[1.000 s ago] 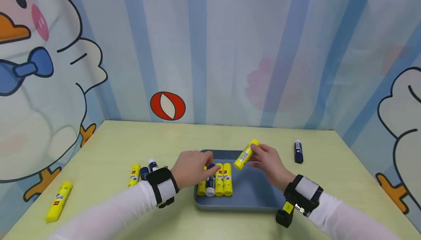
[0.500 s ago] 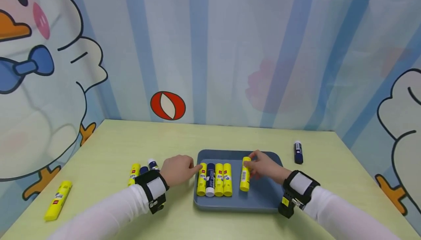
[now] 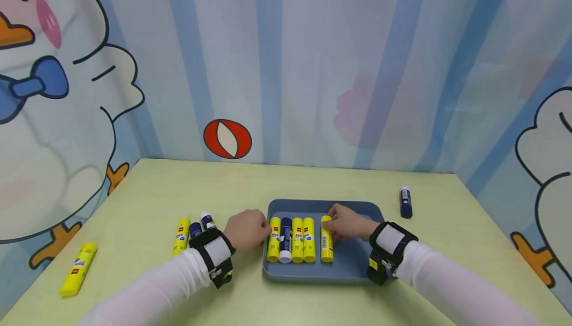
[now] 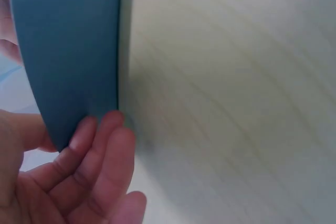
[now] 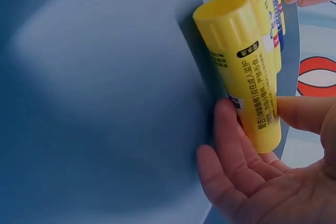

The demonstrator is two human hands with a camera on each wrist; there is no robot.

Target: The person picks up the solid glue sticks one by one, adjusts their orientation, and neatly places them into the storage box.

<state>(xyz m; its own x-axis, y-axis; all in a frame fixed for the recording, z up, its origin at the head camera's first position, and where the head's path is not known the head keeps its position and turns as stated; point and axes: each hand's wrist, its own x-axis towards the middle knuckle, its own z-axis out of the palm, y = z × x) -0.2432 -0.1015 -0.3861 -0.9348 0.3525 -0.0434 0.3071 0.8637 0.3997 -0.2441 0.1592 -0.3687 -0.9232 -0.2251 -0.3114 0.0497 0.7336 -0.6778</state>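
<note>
Head view: found right fingers [image 5: 227, 132] pinching yellow glue stick [image 3: 326, 242] at 3 o'clock from glue-stick row [image 3: 297, 246], left fingers [image 4: 116, 158] gripping tray [image 3: 313, 280] at 9; judged placement underway, release next.

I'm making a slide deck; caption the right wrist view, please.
A right hand pinches a yellow glue stick, blue tray behind.

Tray [image 3: 351, 260] roomy rightward, glue sticks [image 3: 297, 240] blocking left
</note>
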